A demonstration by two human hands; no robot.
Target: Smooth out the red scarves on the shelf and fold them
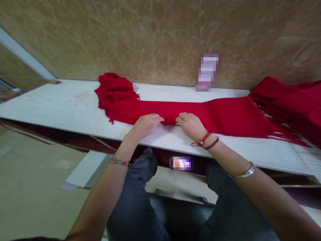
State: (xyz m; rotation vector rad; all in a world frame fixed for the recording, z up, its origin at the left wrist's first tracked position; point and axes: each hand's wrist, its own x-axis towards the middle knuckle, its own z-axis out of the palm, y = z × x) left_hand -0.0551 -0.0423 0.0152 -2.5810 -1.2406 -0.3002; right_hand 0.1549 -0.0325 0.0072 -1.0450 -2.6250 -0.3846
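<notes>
A long red scarf (185,108) lies stretched out lengthwise on a white wood-grain tabletop (62,110). Its left end is bunched up, and a fringe hangs from its right end. My left hand (147,125) grips the scarf's near edge around the middle, fingers curled over the cloth and pointing right. A short gap away, my right hand (190,125) holds the same edge, its fingers bent down and turned to the left. Both thumbs are mostly hidden.
More red fringed cloth (291,103) is heaped at the right end of the tabletop. A blurred-out item (208,72) stands against the brown marbled wall (155,40). Below the near edge, a phone with a lit screen (182,163) lies between my knees. A white board (85,169) is at lower left.
</notes>
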